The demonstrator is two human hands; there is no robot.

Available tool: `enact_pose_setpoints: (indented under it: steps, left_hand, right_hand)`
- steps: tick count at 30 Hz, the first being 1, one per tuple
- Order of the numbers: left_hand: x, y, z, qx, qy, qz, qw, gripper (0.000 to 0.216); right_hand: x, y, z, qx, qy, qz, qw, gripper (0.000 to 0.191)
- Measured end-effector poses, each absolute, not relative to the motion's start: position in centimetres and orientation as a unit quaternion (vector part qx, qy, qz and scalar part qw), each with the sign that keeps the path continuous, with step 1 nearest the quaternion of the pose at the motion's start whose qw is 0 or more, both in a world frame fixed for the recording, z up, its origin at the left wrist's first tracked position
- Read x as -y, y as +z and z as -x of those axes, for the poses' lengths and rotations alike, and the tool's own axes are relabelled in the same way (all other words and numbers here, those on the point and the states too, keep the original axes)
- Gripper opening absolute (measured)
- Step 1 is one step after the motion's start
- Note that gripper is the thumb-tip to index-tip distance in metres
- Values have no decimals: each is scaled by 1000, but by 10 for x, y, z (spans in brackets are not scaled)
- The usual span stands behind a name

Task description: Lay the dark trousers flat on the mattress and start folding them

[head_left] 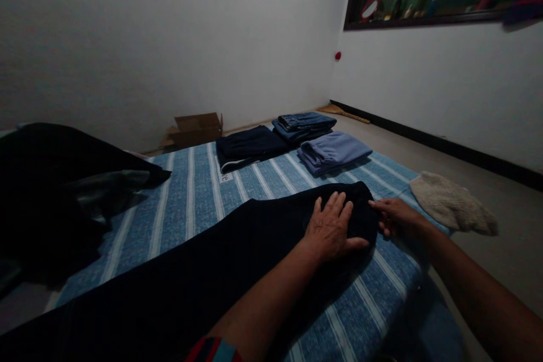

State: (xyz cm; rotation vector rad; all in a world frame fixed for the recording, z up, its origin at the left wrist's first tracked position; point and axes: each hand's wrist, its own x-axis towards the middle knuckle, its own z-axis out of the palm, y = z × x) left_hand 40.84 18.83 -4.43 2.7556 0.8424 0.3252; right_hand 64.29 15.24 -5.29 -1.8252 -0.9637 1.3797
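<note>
A long dark garment [220, 254], black or navy, lies stretched across a blue and white striped mattress [190, 192]. My left hand [331, 229] rests flat on the garment near its far end, fingers spread. My right hand [392, 216] touches the garment's end at the mattress edge, fingers curled at the cloth; whether it grips the fabric is unclear.
Three folded garments lie at the far end: a dark navy one [248, 147], blue jeans [303, 124] and light blue trousers [333, 153]. A dark heap of clothes [55, 192] fills the left. A beige cloth [452, 203] lies on the floor, a cardboard box [197, 129] by the wall.
</note>
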Motion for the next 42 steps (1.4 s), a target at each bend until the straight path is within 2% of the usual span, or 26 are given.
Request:
enact_pose_setpoints:
  steps: [7,15,19,21,23,26,31,37,42]
  left_hand:
    - [-195,-64,-407,-311,85,-934,155,94]
    - [-190,-61,-407,-314,132,-929,144,80]
    - [-188,-63,-409,-330,147,-920,149,82]
    - [-188,-63,-408,-330,152,-919,155,83]
    - [-190,-62,-407,-320,153,-922,155,80]
    - [-200,-55,-402,-285,158,-937,129,63]
    - [-223,-29,-397,-202,113,-971,53,29]
    - [-238,-6,-410,-185,-21,-983,1,23]
    - [-239,-6,-425,-203,-48,-978,-3,22]
  right_hand:
    - [-151,-51,-641,372,514,704,318,28]
    - [-153,-51,-639,400,443,745,297,33]
    - [-146,-36,-630,411,307,796,322,22]
    - [-139,-24,-615,437,193,804,353,17]
    - [-134,-14,-595,538,50,756,368,15]
    - [-136,-14,-568,676,113,643,342,15]
    - [-152,-38,-558,700,173,635,278,17]
    - [-155,-38,-556,708,160,663,182,22]
    - [-158,-36,-547,693,122,699,128,19]
